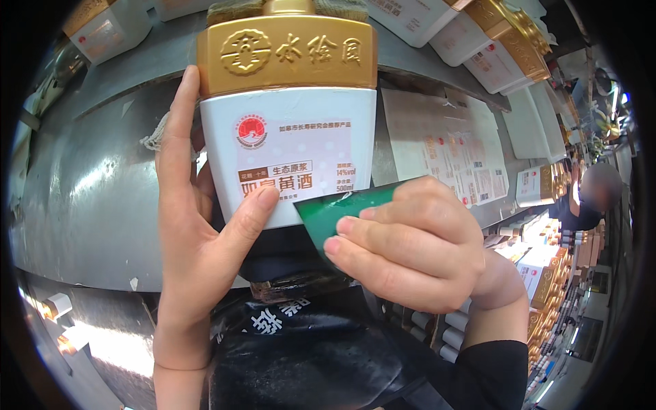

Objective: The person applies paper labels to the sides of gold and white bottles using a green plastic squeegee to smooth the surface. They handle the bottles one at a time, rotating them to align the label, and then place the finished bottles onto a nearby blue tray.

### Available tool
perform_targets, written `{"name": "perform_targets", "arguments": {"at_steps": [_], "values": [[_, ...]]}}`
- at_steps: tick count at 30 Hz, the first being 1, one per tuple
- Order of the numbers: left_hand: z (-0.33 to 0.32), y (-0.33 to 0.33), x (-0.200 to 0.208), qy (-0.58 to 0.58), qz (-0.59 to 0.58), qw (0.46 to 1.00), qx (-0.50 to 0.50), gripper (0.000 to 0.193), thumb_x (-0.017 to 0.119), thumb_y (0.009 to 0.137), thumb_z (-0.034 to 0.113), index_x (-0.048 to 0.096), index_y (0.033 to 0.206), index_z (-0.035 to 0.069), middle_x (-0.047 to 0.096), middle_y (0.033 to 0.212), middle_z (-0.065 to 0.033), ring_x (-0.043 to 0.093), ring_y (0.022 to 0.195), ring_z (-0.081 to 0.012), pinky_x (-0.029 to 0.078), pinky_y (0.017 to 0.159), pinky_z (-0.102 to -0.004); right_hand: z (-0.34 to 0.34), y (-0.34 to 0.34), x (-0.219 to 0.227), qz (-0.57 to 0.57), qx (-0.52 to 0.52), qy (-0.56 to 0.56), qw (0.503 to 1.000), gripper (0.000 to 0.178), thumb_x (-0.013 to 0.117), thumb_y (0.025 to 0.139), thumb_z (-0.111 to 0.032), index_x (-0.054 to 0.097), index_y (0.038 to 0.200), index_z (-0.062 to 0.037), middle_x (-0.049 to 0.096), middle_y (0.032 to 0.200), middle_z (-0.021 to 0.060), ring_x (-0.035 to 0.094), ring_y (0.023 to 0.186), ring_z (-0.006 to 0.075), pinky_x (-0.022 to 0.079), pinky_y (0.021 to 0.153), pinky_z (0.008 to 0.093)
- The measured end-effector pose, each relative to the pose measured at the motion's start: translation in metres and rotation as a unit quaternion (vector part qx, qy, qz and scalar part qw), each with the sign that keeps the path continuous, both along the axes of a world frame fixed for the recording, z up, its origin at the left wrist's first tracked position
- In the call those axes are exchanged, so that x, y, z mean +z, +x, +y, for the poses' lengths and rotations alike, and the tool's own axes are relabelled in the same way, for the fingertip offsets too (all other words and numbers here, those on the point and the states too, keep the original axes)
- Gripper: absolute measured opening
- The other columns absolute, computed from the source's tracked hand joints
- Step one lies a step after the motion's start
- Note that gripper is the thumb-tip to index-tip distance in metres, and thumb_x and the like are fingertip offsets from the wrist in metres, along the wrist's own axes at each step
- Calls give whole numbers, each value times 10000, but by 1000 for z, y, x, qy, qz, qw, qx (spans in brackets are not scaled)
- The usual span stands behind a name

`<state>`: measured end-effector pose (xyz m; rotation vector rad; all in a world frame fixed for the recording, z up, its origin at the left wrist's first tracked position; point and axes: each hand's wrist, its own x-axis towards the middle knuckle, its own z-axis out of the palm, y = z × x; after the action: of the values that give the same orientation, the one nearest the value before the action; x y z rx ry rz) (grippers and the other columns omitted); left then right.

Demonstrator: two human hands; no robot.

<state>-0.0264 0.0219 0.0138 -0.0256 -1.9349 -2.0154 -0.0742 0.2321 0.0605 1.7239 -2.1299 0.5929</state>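
Note:
A flat-sided bottle [287,160], white below with a gold embossed shoulder, is in front of me with its neck pointing away. A pale printed label covers its white face. My left hand [195,236] is closed round its left side, the thumb pressing on the lower front and the fingers along the edge. In my right hand [420,249] is a thin green plastic scraper [321,215], pinched between thumb and fingers. The scraper's upper edge is at the bottle's lower right corner; whether it touches the label I cannot tell.
Right of the bottle, a sheet of printed labels [441,140] lies on the grey metal table [102,205]. Similar white-and-gold bottles [492,51] lie along the far edge. More bottles [543,273] fill the right side, where another person [591,198] is visible. A brownish block [236,10] is behind the bottle.

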Motion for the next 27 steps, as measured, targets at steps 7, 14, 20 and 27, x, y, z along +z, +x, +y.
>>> {"name": "perform_targets", "arguments": {"at_steps": [7, 14, 20, 27], "values": [[-7, 4, 3, 47, -10, 998, -28, 895, 691, 830, 117, 171, 1554, 32, 371, 1490, -199, 438, 1335, -268, 360, 1111, -392, -10, -6, 13, -33, -38, -35, 998, 240, 754, 716, -56, 734, 954, -76, 683, 893, 20, 616, 788, 170, 494, 620, 288], [-9, 3, -1, 53, -12, 998, -26, 881, 669, 829, 113, 174, 1552, 25, 371, 1490, -203, 440, 1331, -266, 347, 1118, -394, -25, 2, 14, -50, -26, 8, 998, 233, 745, 702, -69, 723, 932, -48, 691, 857, 39, 624, 746, 183, 501, 612, 291], [-12, 4, -6, 21, 12, 999, -22, 848, 659, 839, 135, 203, 1548, 34, 326, 1533, -169, 390, 1372, -278, 333, 1129, -418, -29, -5, 25, -92, -6, 53, 994, 209, 748, 688, -71, 724, 895, -57, 689, 812, 36, 625, 708, 195, 506, 612, 300], [-35, 28, -17, -175, 94, 975, 96, 545, 597, 918, 153, 457, 1426, 12, 488, 1455, -136, 382, 1400, -322, 247, 1172, -460, -4, -9, 29, -59, -88, -28, 994, 177, 768, 688, -87, 706, 853, -81, 679, 795, 32, 618, 724, 190, 496, 650, 313]]}}
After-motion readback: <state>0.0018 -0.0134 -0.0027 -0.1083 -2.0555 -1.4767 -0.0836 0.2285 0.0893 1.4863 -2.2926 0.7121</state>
